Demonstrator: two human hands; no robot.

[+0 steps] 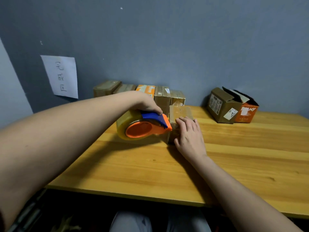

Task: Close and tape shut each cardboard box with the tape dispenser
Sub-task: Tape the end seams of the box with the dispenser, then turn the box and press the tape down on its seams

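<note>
Grey-trousered knees point(160, 222) show at the bottom edge, under the near rim of the yellow wooden surface point(133, 168). Two bare forearms reach forward over it. The left hand point(147, 102) curls down over the blue handle of the orange tape dispenser point(143, 127), which carries a roll of clear tape and points its orange nose to the right, touching the left side of a small brown cardboard box point(180, 113) near the middle of the surface. That box is closed, with shiny clear tape across its top. The right hand point(189, 134) lies against the box's near face with straight fingers spread flat, fingertips reaching its top edge. Behind the box, along the grey-blue wall point(167, 39), stands a row of closed cardboard boxes point(138, 91), one of them with an orange top. Well apart, at the far right of the surface, sit an open brown cardboard box point(222, 106) and, just beside it, an open orange cardboard box point(245, 111), their flaps standing up. A white sheet of paper with handwriting point(61, 76) hangs on the wall at the left.
</note>
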